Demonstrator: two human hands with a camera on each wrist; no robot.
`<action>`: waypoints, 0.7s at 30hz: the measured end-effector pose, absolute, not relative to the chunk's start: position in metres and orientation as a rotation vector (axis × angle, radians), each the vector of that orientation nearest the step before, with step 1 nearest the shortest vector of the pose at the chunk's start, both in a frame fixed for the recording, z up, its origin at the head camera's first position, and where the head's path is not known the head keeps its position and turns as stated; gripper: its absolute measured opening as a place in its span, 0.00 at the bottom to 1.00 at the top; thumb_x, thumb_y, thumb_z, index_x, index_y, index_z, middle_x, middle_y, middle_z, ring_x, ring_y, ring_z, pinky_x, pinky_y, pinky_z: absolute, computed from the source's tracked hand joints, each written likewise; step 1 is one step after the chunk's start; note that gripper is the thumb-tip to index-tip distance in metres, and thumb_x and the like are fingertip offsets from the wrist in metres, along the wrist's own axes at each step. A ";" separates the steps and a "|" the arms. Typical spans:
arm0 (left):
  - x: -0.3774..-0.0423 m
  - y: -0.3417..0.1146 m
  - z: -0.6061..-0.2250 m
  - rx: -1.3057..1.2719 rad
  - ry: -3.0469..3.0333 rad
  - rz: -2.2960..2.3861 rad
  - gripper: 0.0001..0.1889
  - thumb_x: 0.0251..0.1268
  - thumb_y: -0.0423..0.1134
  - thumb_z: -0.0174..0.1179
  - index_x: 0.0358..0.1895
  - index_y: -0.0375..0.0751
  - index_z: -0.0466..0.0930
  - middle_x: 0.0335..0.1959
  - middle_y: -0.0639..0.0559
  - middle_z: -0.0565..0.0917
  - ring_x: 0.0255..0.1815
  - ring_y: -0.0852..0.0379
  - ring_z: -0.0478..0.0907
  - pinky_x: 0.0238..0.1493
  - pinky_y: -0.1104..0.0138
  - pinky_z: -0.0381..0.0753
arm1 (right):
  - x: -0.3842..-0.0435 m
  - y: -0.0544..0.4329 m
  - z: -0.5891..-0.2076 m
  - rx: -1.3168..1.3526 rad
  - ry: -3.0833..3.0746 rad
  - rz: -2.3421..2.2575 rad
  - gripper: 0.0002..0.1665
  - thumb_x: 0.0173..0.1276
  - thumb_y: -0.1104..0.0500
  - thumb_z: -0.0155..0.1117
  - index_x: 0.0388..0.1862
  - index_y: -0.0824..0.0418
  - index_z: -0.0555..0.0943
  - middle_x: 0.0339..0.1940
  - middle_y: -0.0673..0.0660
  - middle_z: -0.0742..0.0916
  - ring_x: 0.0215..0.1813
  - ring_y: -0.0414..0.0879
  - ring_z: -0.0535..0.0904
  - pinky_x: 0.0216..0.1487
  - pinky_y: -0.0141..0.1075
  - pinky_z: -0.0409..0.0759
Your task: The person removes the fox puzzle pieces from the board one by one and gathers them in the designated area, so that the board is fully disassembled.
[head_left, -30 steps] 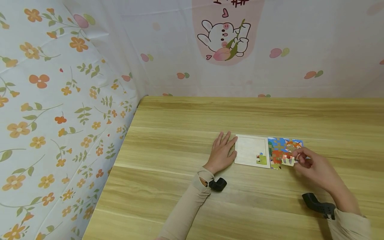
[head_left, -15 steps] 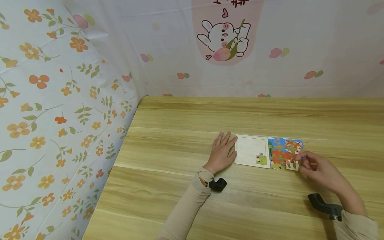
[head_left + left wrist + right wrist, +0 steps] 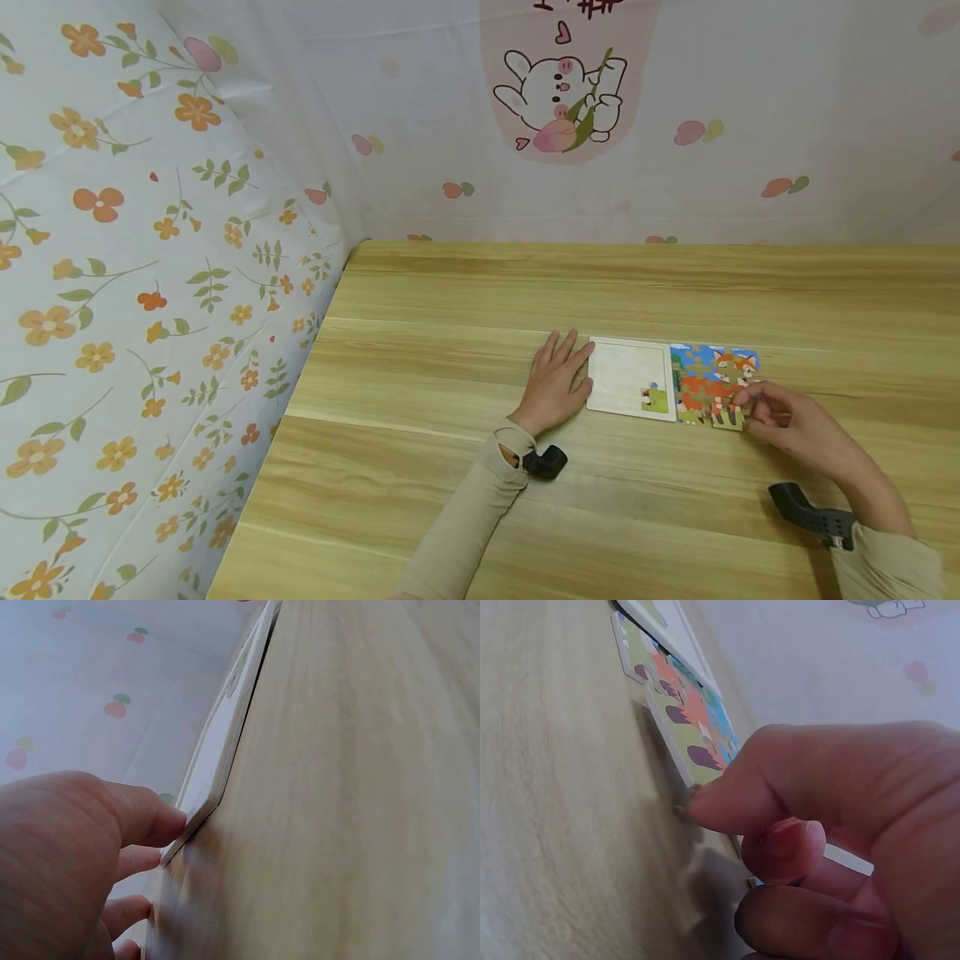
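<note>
A pale wooden puzzle tray (image 3: 622, 375) lies flat on the table, with one green puzzle piece (image 3: 656, 398) in its lower right corner. Against its left edge rests my left hand (image 3: 553, 387), fingers spread; the left wrist view shows the thumb (image 3: 154, 817) touching the tray's rim (image 3: 214, 780). Right of the tray lies a fox jigsaw (image 3: 701, 385) made of several joined pieces. My right hand (image 3: 795, 421) pinches a puzzle piece (image 3: 726, 417) with dark fox paws at the jigsaw's lower edge. In the right wrist view that piece (image 3: 682, 739) sits by the thumb; its far end is hidden.
The wood-grain table (image 3: 450, 350) meets a white printed cloth (image 3: 420, 125) at the back and a flowered cloth (image 3: 150, 333) at the left. Black camera mounts (image 3: 546, 462) are worn on both wrists.
My right hand has moved a little right and nearer the body with the paw piece, which went from over the jigsaw's middle to its lower edge. My left hand has stayed put.
</note>
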State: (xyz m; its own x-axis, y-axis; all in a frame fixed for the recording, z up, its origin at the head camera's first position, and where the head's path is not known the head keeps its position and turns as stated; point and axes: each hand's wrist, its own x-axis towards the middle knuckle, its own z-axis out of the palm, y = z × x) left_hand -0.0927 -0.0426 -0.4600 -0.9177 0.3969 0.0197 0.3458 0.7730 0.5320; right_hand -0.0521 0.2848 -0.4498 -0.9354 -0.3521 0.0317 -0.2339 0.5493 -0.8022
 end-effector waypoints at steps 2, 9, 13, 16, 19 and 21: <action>-0.093 -0.042 -0.460 0.601 2.870 0.831 0.27 0.69 0.43 0.48 0.71 0.47 0.60 0.73 0.46 0.52 0.74 0.48 0.38 0.70 0.56 0.41 | -0.052 0.285 -0.450 -0.497 2.644 -1.337 0.14 0.56 0.75 0.61 0.41 0.69 0.73 0.22 0.49 0.70 0.24 0.37 0.67 0.23 0.29 0.66; -0.092 -0.042 -0.459 0.606 2.881 0.841 0.27 0.68 0.42 0.48 0.70 0.46 0.61 0.73 0.45 0.53 0.74 0.47 0.39 0.70 0.55 0.41 | -0.053 0.286 -0.451 -0.459 2.673 -1.277 0.14 0.56 0.73 0.64 0.42 0.67 0.74 0.22 0.49 0.69 0.24 0.37 0.66 0.23 0.30 0.63; -0.092 -0.042 -0.460 0.612 2.886 0.846 0.27 0.68 0.42 0.49 0.70 0.46 0.61 0.73 0.45 0.53 0.74 0.46 0.39 0.69 0.55 0.42 | -0.054 0.287 -0.453 -0.440 2.665 -1.275 0.15 0.57 0.73 0.64 0.43 0.68 0.74 0.22 0.49 0.69 0.23 0.37 0.65 0.22 0.30 0.62; -0.093 -0.042 -0.460 0.612 2.884 0.845 0.27 0.68 0.42 0.49 0.70 0.46 0.61 0.73 0.45 0.53 0.74 0.47 0.39 0.70 0.55 0.42 | -0.054 0.287 -0.453 -0.439 2.651 -1.290 0.15 0.57 0.73 0.64 0.43 0.68 0.74 0.22 0.49 0.69 0.23 0.37 0.65 0.22 0.30 0.62; -0.093 -0.042 -0.460 0.611 2.881 0.846 0.27 0.68 0.42 0.49 0.70 0.46 0.61 0.73 0.45 0.53 0.74 0.47 0.39 0.70 0.55 0.41 | -0.054 0.287 -0.454 -0.441 2.640 -1.298 0.15 0.57 0.73 0.63 0.43 0.69 0.74 0.21 0.49 0.69 0.22 0.37 0.65 0.22 0.31 0.62; -0.093 -0.042 -0.460 0.610 2.882 0.842 0.27 0.68 0.42 0.48 0.70 0.46 0.61 0.73 0.45 0.53 0.74 0.47 0.39 0.70 0.56 0.41 | -0.054 0.287 -0.454 -0.439 2.634 -1.301 0.15 0.57 0.73 0.63 0.44 0.69 0.73 0.22 0.49 0.69 0.22 0.37 0.66 0.22 0.30 0.62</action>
State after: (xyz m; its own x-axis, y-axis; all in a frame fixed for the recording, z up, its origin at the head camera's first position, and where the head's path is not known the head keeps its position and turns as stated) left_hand -0.0927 -0.0424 -0.4603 -0.9177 0.3956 0.0363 0.3529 0.7697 0.5319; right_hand -0.0538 0.2875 -0.4541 -0.9420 -0.3348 -0.0223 -0.1858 0.5757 -0.7962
